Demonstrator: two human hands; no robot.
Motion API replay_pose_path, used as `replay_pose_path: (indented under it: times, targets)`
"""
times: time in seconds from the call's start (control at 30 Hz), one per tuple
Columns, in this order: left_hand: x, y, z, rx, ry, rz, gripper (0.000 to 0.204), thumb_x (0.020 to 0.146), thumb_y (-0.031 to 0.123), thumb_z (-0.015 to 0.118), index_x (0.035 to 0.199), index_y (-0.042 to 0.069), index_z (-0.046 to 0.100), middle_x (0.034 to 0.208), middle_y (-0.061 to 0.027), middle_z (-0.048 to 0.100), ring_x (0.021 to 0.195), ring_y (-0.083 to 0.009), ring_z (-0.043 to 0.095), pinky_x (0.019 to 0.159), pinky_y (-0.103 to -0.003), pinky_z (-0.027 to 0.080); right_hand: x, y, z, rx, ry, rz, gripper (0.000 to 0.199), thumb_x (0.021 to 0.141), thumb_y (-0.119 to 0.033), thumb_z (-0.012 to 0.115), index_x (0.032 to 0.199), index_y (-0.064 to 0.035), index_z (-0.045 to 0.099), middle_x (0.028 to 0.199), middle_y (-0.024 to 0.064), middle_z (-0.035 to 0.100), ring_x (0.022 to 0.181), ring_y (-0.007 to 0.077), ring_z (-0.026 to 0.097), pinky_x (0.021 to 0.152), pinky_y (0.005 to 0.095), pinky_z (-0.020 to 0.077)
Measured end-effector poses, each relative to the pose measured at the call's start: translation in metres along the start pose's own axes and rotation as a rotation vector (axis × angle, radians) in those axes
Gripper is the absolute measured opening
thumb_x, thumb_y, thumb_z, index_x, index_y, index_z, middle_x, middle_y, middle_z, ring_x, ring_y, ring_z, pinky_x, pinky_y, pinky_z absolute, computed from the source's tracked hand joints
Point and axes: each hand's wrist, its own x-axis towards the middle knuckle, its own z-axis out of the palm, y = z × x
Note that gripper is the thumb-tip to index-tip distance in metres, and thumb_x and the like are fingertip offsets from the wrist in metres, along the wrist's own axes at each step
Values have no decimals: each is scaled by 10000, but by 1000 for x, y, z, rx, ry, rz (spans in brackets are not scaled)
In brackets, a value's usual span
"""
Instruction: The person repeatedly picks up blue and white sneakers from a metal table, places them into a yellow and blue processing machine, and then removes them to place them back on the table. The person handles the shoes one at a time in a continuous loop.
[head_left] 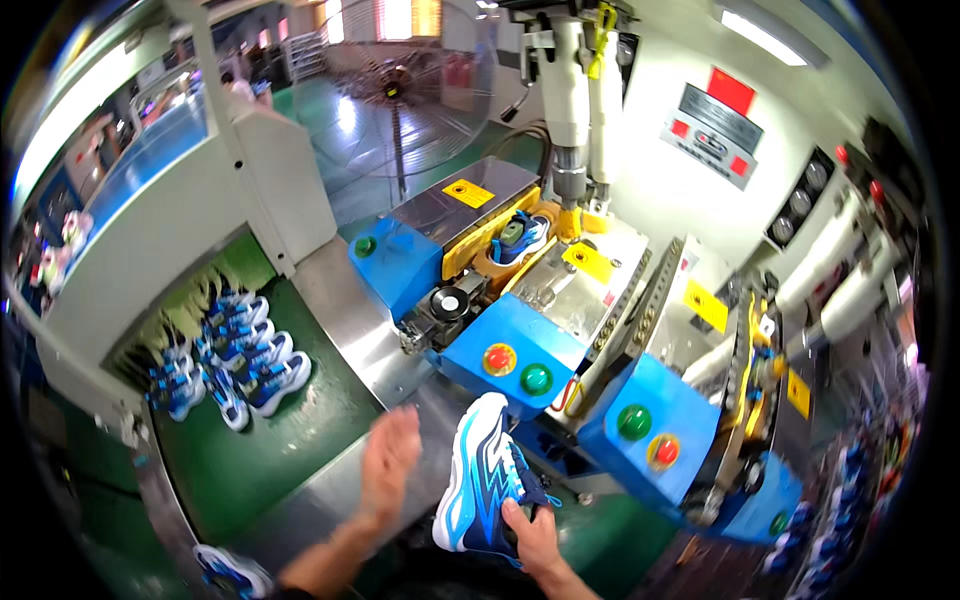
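My right hand (pixel 532 535) grips a blue and white sneaker (pixel 482 480) at its ankle opening, thumb on the near side. The shoe is tipped up, toe pointing away and its thick white sole facing left. Just left of the sole, my left hand (pixel 390 458) is raised with fingers stretched out, slightly blurred, holding nothing and apart from the shoe. Ahead, another blue sneaker (pixel 522 238) sits clamped between the yellow pads of a press machine (pixel 515 345) with blue housings.
Several matching sneakers (pixel 250 350) stand on a green conveyor belt (pixel 300 435) to the left. One more sneaker (pixel 232 572) lies at lower left. Red and green push buttons (pixel 634 422) face me. A large fan (pixel 395 88) stands behind; racked shoes (pixel 835 510) line the right.
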Motion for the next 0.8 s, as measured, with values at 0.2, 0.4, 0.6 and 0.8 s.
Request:
replay_pose_path:
  times: [0.2, 0.4, 0.6, 0.8]
  targets:
    - [275, -19, 42, 543, -218, 150, 823, 884, 241, 696, 1460, -51, 185, 1488, -265, 313, 1389, -321, 333, 1140, -387, 279, 40, -75, 12, -281, -95, -213, 577, 847, -213, 676, 1345, 6, 483, 1235, 108, 565, 1069, 201, 559, 907, 319, 446]
    - [502, -125, 103, 1261, -378, 434, 623, 819, 328, 664, 1192, -134, 474, 1096, -321, 588, 1019, -436, 589, 911, -453, 468, 86, -64, 27, -570, 14, -11, 750, 799, -228, 703, 1442, -2, 389, 1338, 144, 514, 1245, 248, 439, 1081, 373, 295]
    - [544, -64, 108, 957, -492, -95, 573, 784, 309, 732, 1150, -91, 550, 1067, -229, 640, 979, -287, 628, 845, -376, 495, 142, -76, 55, -191, 337, 193, 460, 855, -147, 674, 1276, -13, 549, 646, -57, 480, 531, 59, 402, 480, 236, 356]
    - [435, 9, -64, -111, -85, -273, 712, 855, 168, 707, 1432, -21, 333, 1378, -160, 473, 1201, -236, 521, 1064, -356, 388, 276, -115, 118, 109, 288, 226, 343, 927, -115, 606, 1229, 34, 546, 1097, 101, 640, 962, 197, 636, 858, 363, 528]
